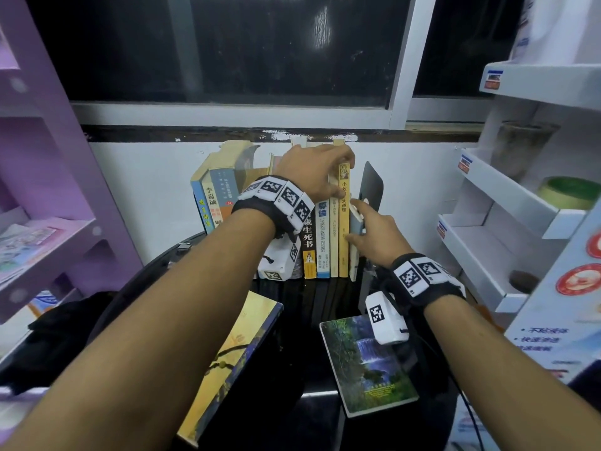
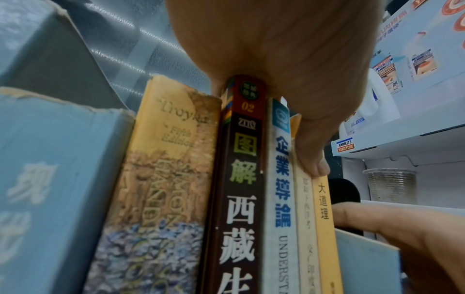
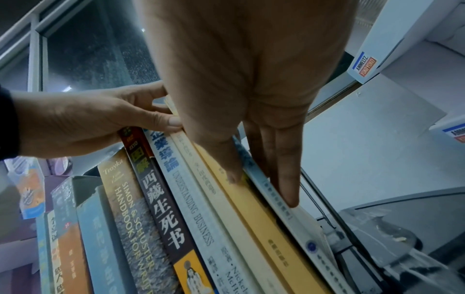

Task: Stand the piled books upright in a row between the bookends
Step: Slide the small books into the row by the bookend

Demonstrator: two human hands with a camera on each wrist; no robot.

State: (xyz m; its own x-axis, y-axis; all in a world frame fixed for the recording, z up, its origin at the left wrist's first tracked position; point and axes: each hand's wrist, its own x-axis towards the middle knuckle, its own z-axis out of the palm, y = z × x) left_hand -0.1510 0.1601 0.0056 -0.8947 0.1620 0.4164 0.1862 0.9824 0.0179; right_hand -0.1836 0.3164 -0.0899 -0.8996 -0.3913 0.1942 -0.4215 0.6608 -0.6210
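Observation:
A row of upright books (image 1: pixel 312 242) stands against the wall on a black round table (image 1: pixel 325 297). My left hand (image 1: pixel 328 174) grips the tops of the row's right-hand books, its thumb pressed on the yellow book (image 2: pixel 324 218) spine. My right hand (image 1: pixel 364 222) pinches a thin pale-blue book (image 1: pixel 355 255), thumb on one face and straight fingers (image 3: pixel 286 179) on the other. That book stands between the yellow book (image 1: pixel 343 242) and the grey metal bookend (image 1: pixel 372 185). Two books lie flat in front: a yellow-and-purple one (image 1: pixel 227 362) and a waterfall-cover one (image 1: pixel 367 362).
A purple shelf unit (image 1: pixel 48 190) stands close on the left and a white display shelf (image 1: pixel 504 222) close on the right. A dark window runs above the books. A black bag (image 1: pixel 65 336) lies at the table's left edge.

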